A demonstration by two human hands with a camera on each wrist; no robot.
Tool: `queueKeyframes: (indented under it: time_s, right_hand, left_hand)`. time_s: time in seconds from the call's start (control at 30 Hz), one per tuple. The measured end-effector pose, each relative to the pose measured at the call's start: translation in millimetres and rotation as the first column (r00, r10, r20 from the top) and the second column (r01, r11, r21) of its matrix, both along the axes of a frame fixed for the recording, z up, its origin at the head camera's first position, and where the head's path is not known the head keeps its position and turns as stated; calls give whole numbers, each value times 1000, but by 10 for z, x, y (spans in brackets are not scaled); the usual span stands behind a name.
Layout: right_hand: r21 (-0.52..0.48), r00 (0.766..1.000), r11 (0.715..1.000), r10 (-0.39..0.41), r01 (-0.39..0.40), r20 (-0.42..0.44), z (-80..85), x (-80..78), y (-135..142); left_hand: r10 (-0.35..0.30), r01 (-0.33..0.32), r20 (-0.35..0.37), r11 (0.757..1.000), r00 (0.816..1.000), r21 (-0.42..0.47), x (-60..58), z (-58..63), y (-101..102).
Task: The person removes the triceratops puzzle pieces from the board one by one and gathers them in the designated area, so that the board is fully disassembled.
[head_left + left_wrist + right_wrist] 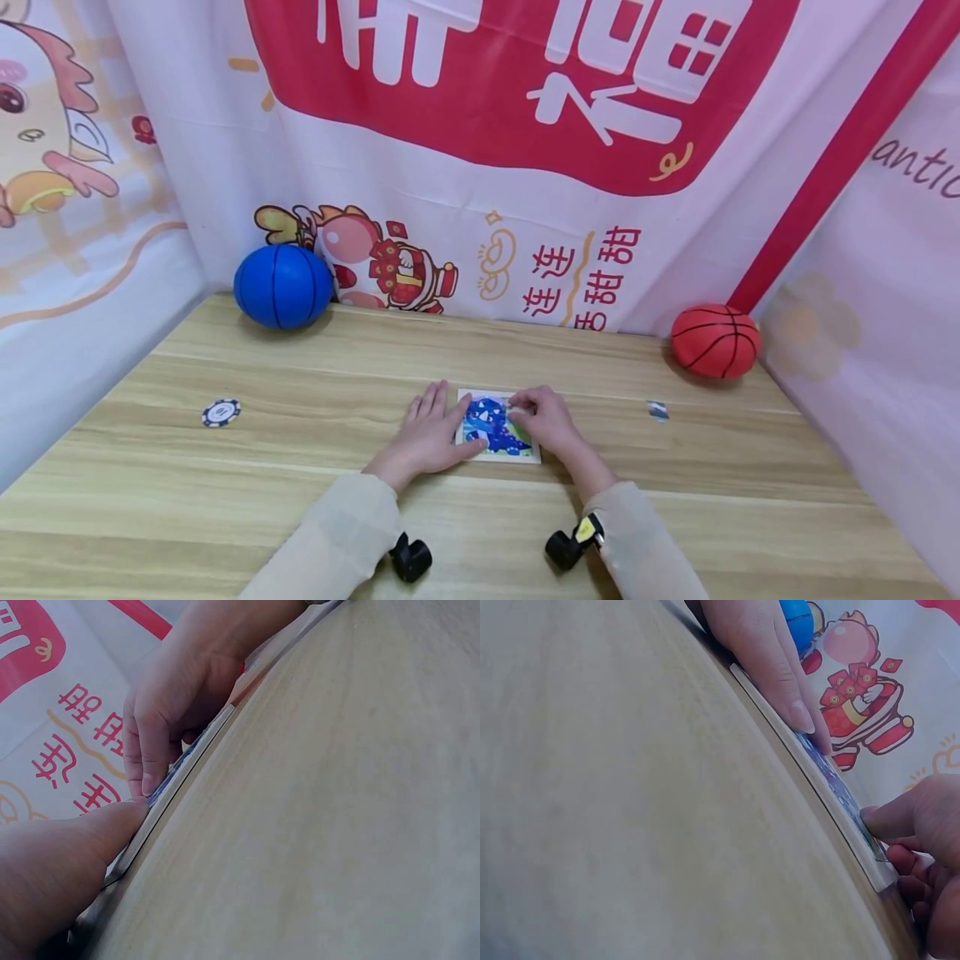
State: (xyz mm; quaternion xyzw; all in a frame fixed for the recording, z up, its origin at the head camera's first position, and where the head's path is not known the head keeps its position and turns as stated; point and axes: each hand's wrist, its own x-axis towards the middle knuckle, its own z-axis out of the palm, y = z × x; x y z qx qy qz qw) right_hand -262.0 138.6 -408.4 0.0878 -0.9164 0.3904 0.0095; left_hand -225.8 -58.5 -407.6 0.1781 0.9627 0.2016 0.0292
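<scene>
A small square picture puzzle (491,427) with a blue dinosaur lies on the table in a pale frame (498,457). My left hand (429,437) rests at its left side, fingers spread on the wood and thumb laid over the lower left of the picture. Over the upper right part is my right hand (546,418), its thumb and bent fingers pinching a small puzzle piece that the fingertips mostly hide. In the right wrist view the right thumb (889,817) comes down onto the picture surface, with the other fingers curled by the frame's end.
A small bluish piece (657,410) lies on the table to the right. At the left is a round poker chip (221,412). A blue ball (282,286) and a red ball (716,341) stand at the back, before a printed cloth (420,167).
</scene>
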Motion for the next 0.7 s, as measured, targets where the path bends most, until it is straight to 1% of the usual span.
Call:
queueKeyframes:
  time_s: [0.2, 0.37, 0.7]
  right_hand:
    - [17, 1000, 1000, -10, 10, 19, 35, -7, -40]
    - [15, 998, 999, -32, 31, 50, 74, 2, -74]
    - [15, 994, 995, -97, 96, 56, 27, -8, -88]
  left_hand:
    - [2, -2, -1, 1000, 1000, -3, -10, -16, -14]
    - [1, -1, -1, 1000, 1000, 2, -10, -2, -17]
    - [-3, 3, 4, 1000, 1000, -13, 5, 10, -3]
